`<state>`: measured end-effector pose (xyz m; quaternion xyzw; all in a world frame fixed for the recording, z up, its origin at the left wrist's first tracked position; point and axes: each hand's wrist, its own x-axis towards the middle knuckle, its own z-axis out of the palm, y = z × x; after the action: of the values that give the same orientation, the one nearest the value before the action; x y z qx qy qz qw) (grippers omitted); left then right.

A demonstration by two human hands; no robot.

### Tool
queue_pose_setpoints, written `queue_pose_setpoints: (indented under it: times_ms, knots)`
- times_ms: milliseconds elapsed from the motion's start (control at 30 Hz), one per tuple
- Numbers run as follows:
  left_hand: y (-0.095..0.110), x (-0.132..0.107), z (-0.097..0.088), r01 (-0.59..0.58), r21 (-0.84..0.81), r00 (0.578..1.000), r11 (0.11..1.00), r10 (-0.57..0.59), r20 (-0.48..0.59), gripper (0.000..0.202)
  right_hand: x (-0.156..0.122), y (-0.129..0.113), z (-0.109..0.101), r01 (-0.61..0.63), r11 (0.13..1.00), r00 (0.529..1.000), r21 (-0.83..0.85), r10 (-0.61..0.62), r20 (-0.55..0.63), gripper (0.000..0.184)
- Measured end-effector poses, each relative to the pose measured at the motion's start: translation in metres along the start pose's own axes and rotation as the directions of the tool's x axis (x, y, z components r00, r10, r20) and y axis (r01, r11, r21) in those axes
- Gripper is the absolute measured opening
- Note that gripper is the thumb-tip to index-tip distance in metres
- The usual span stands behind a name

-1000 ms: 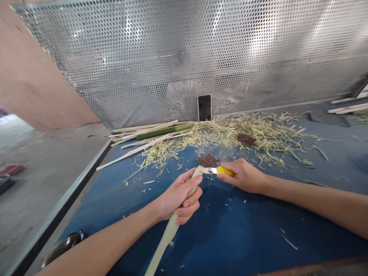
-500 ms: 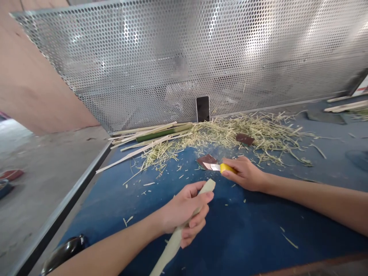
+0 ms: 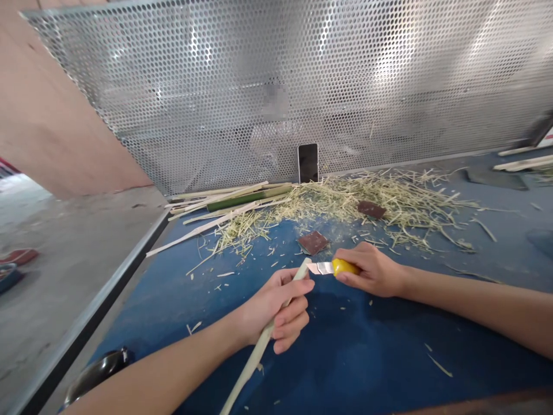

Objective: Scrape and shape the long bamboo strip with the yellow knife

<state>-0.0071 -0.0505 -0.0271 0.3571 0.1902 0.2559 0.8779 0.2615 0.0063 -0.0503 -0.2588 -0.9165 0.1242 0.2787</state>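
My left hand [image 3: 279,311] is closed round a pale green bamboo strip [image 3: 253,362], whose narrow edge faces up. The strip's upper tip pokes out above my thumb, and its lower end runs out at the bottom of the view. In my right hand [image 3: 367,269] is a utility knife [image 3: 344,267] with a yellow handle. Its blade points left and meets the strip's tip, or lies very close to it. Just beyond the blade, a brown square of sandpaper [image 3: 313,242] rests on the blue tabletop [image 3: 345,357].
A heap of thin shavings [image 3: 389,199] spreads along the back, with a second brown piece [image 3: 371,209] on it. Pale strips and a green bamboo piece [image 3: 235,200] lie back left. A phone [image 3: 308,163] leans on the perforated metal panel [image 3: 216,109]. A dark glossy object [image 3: 97,372] sits lower left.
The bamboo strip has turned from its broad face to its narrow edge in my left hand. The knife blade has come down from over the sandpaper to the strip's tip.
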Motion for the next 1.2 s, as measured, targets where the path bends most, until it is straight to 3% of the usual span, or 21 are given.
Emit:
queue_pose_setpoints:
  times_ms: [167,300,633,900,1067,1200]
  knots:
    - [0.001,0.000,-0.013,0.122,-0.152,0.981,0.981,-0.095,0.170,0.016,0.001,-0.002,0.000,-0.028,1.000,1.000,0.008,0.028,0.012,0.032]
    - [0.001,0.001,-0.015,0.169,-0.178,0.969,0.969,-0.131,0.210,0.023,0.001,-0.002,0.001,-0.026,1.000,1.000,-0.003,0.025,-0.017,0.031]
    - [0.001,0.003,-0.014,0.139,-0.116,0.979,0.983,-0.119,0.166,0.029,0.003,-0.002,-0.001,-0.107,0.994,0.994,-0.001,0.107,-0.025,0.028]
    - [0.005,0.000,-0.011,0.141,-0.094,0.977,0.986,-0.123,0.177,0.016,0.002,0.001,0.000,-0.125,0.992,0.992,0.029,0.126,-0.030,0.029]
    - [0.004,0.002,-0.007,0.130,-0.089,0.989,0.987,-0.124,0.078,0.029,0.002,0.001,0.001,-0.137,0.989,0.990,0.054,0.139,-0.035,0.030]
    - [-0.002,0.006,-0.005,0.002,-0.052,1.000,0.999,-0.002,0.003,0.025,0.002,0.001,0.001,-0.143,0.988,0.989,0.049,0.145,-0.036,0.029]
